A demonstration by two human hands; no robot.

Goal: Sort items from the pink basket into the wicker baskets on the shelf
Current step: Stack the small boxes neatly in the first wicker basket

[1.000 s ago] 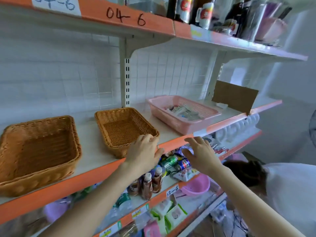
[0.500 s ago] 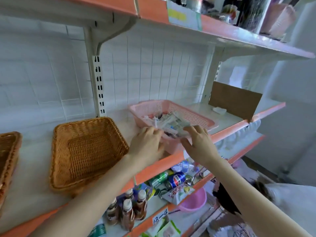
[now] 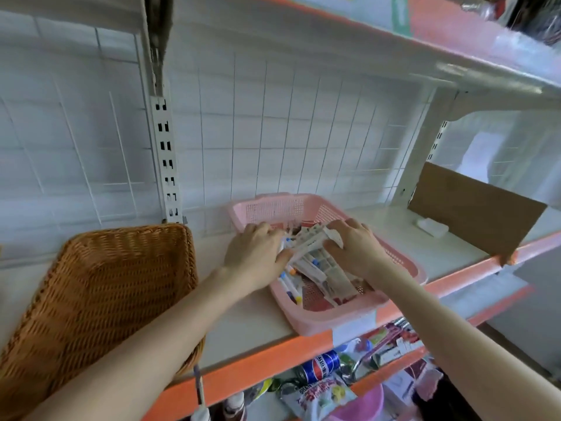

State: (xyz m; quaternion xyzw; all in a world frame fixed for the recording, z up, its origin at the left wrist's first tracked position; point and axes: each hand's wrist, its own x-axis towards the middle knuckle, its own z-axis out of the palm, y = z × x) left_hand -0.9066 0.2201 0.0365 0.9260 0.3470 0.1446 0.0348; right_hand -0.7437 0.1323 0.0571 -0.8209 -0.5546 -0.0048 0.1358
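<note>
On the middle shelf (image 3: 258,317) I have wide but shallow room to move: the wall grid closes the far side, the upper shelf (image 3: 455,65) hangs overhead, and only the orange lip guards the near edge above the cluttered shelves below. To the left, well apart from both hands, the wicker basket (image 3: 100,299) seems to reach over that lip with its near corner, so I judge that a heavy drop into it could tip it off. The pink basket (image 3: 334,325) sits right at the near edge, and a hard tug could drag it forward. Inside it, the right hand (image 3: 355,250) grips a bundle of packets (image 3: 312,238). The left hand (image 3: 255,256) rests beside them with its fingers buried, so I cannot tell whether it holds anything. The loose pens (image 3: 290,287) could spill out as the bundle lifts.
</note>
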